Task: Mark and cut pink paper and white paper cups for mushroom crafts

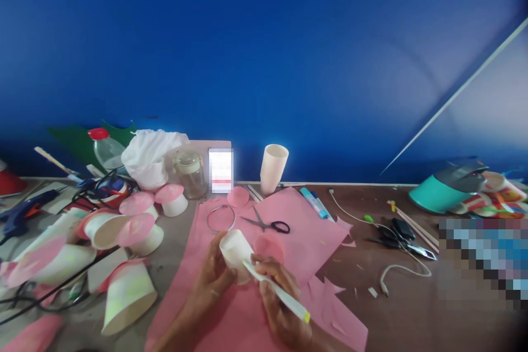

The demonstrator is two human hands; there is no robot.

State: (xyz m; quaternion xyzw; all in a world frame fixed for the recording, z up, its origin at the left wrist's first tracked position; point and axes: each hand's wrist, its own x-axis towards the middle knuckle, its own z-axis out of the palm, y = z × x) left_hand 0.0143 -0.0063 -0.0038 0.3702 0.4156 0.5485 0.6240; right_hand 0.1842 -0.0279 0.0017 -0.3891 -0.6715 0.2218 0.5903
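My left hand [216, 270] is wrapped round a white paper cup [236, 247], tilted with its open end toward the upper left. In my right hand [280, 308] is a white marker [293, 304] with a yellow end. Its tip is at the cup's side; I cannot tell whether it touches. Both hands are above pink paper [214, 313]. Just beyond them lie a pink paper circle [270, 246], black-handled scissors [266, 225] with blades apart, and a metal ring [209, 220].
Several cups with pink paper pieces [130, 289] crowd the left, near a glue gun [25, 209] and dark cables. A glass jar [192, 176] and a cup stack [273, 169] stand by the blue wall. Rightward lie blue markers [314, 203], a white cable [406, 269] and a teal container [435, 191].
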